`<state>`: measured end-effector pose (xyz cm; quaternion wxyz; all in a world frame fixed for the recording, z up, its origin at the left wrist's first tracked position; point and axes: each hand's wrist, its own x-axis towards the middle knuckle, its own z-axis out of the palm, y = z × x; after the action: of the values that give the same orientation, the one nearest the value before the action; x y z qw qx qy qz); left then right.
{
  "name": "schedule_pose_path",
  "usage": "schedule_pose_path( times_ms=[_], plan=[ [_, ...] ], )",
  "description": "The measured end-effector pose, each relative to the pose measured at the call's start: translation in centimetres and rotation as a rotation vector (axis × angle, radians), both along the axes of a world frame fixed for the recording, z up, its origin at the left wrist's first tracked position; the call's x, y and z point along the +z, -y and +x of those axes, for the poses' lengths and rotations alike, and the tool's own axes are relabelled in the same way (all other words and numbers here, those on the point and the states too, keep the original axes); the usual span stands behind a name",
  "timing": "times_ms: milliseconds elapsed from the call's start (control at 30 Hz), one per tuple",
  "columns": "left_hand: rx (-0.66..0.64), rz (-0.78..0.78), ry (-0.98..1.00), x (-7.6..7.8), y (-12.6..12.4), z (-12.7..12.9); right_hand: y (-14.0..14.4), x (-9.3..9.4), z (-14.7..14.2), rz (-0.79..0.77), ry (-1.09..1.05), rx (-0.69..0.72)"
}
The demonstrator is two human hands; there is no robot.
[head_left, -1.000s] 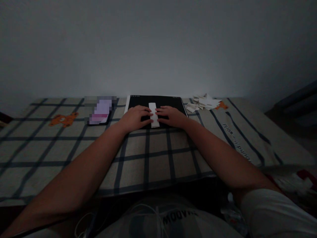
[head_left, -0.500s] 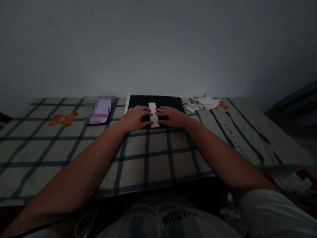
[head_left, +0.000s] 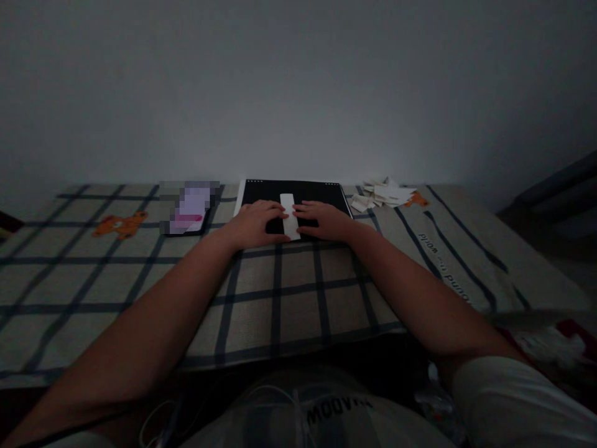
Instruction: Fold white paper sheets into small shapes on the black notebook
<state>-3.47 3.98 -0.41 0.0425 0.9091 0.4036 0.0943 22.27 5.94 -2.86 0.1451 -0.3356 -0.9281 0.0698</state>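
Observation:
A narrow white paper strip [head_left: 290, 214] lies lengthwise on a black sheet or pad [head_left: 298, 186] that has a row of small holes along its far edge. From the left, my left hand [head_left: 259, 223] holds the strip's edge with thumb and fingertips, the thumb near its close end. Opposite it, my right hand [head_left: 321, 221] keeps the right edge in the same way. Both hands rest low over the black surface, thumbs apart from the other fingers. What lies beneath the fingertips is hidden.
A phone [head_left: 192, 208] with a partly blurred screen lies to the left. At the right is a pile of white paper pieces [head_left: 385, 191]. A checked cloth [head_left: 252, 298] with orange bear prints covers the table, whose back edge meets a plain wall [head_left: 298, 93].
The near end of the paper strip looks flatter and has shifted very slightly. Both hands stay in almost the same place.

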Motion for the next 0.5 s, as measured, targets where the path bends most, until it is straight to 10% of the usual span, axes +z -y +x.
schedule_pose_path(
  times_ms=[500],
  plan=[
    [0.007,0.072,0.059,-0.6,-0.9,0.4,0.2,0.2,-0.1,-0.018,-0.033,0.005]
  ],
)
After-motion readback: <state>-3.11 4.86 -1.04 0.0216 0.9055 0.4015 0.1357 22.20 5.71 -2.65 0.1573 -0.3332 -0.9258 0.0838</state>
